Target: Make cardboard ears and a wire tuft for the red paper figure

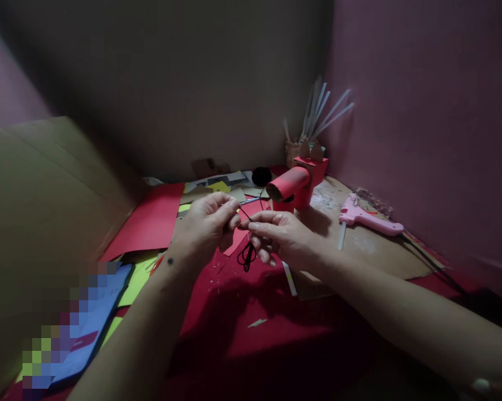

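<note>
Between my two hands runs a thin black cord (245, 213). My left hand (211, 221) pinches one part of it between thumb and fingertips. In my right hand (282, 233) the fingers are closed on the cord too, and a looped bundle of it (247, 257) dangles below them. A strand also rises toward a round black ball (261, 176) behind the hands. Just beyond my right hand lies a red paper-covered tube (290, 182), joined to an upright red box-like piece (313, 172). Under the hands are red paper pieces (254, 209).
A pink glue gun (370, 219) rests on a cardboard sheet (359, 256) at the right, its cable trailing off. Glue sticks (323, 111) stand in a holder at the back. Red paper (150, 217) and a blue tablet-like object (96, 328) lie left, beside a cardboard panel (45, 223).
</note>
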{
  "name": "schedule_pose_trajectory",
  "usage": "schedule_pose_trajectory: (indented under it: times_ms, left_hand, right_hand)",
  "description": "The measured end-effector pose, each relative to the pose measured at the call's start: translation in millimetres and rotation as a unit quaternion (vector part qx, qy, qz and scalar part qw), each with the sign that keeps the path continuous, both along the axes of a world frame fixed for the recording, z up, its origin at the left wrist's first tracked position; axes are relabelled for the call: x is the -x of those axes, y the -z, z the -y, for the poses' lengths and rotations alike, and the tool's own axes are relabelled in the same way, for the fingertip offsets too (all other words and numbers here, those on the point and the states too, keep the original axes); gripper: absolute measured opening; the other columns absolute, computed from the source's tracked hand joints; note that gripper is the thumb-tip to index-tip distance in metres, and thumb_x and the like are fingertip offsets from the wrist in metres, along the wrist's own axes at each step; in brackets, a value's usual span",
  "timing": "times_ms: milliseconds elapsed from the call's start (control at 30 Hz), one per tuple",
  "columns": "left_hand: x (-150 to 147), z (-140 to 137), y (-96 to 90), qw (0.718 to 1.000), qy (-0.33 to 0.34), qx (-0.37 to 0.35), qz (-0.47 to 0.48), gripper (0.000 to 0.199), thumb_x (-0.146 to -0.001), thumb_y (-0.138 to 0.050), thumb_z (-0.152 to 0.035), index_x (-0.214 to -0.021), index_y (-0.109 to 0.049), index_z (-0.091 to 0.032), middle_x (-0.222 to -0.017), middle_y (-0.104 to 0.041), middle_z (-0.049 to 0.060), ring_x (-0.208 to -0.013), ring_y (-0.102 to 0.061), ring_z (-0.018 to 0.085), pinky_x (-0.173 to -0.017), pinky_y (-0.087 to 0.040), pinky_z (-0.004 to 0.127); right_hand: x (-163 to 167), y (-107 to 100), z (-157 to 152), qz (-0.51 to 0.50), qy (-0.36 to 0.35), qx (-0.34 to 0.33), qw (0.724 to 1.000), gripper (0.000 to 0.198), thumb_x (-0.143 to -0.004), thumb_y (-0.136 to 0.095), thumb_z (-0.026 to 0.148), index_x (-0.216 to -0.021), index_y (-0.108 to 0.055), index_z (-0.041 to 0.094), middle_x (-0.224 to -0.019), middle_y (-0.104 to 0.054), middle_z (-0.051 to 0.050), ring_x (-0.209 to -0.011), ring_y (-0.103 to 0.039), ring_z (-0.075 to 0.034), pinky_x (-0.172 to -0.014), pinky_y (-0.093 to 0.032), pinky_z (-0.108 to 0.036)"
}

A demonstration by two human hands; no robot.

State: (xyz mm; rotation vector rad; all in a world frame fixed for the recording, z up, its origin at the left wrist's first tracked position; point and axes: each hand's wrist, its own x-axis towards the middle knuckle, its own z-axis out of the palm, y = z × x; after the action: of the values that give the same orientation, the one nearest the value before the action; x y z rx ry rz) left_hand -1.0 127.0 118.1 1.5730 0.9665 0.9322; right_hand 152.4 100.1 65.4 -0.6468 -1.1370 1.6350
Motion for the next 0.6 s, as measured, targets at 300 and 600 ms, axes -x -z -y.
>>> schedule_pose_trajectory:
  times_ms: [300, 600]
  left_hand:
    - [-2, -10, 16.7, 0.99, -0.008, 0.086, 0.111, 0.011, -0.079, -0.061, -0.021, -0.079, -0.051, -0.018, -0.05, -0.049, -0.008, -0.031, -0.032, 0.004, -0.031, -0.029, 0.016]
    - [-3, 0, 16.0, 0.99, 0.007, 0.039, 0.137, 0.006, -0.086, -0.056, -0.021, -0.091, -0.053, -0.018, -0.048, -0.047, -0.009, -0.032, -0.033, 0.003, -0.033, -0.026, 0.014]
  right_hand:
    - [-4, 7, -7, -0.049, -0.014, 0.079, 0.996, 0.012, -0.081, -0.062, 0.026, -0.079, -0.063, 0.014, -0.055, -0.056, 0.005, -0.033, -0.047, -0.005, -0.027, -0.03, -0.015]
    - [5, 5, 0, 0.087, 0.0, 0.08, 0.993, 0.011, -0.079, -0.056, 0.02, -0.069, -0.058, 0.015, -0.05, -0.052, 0.004, -0.032, -0.044, -0.005, -0.027, -0.027, -0.017]
